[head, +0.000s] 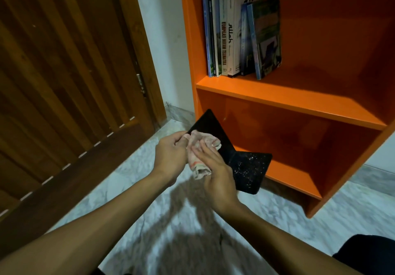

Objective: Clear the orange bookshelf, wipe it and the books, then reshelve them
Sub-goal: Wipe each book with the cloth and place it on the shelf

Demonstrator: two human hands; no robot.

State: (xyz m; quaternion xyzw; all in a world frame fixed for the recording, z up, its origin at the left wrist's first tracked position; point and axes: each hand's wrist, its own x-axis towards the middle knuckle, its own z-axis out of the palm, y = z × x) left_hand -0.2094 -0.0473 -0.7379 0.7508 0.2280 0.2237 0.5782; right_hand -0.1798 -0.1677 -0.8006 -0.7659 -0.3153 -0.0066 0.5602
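Note:
A black book [249, 169], opened wide with a speckled cover, hovers in front of the lower compartment of the orange bookshelf [277, 95]. My left hand [171, 157] grips its left edge. My right hand [215, 167] presses a crumpled pale pink cloth [202, 146] onto the book's left half, its fingers lying fairly straight over the cloth. Several books [239, 33] stand upright at the left of the middle shelf; the outermost one leans slightly.
A dark wooden slatted door [64, 82] fills the left side. A white wall strip [166, 39] runs between door and bookshelf. The floor is pale marble tile [149, 189]. A dark object [367, 253] sits at the bottom right corner.

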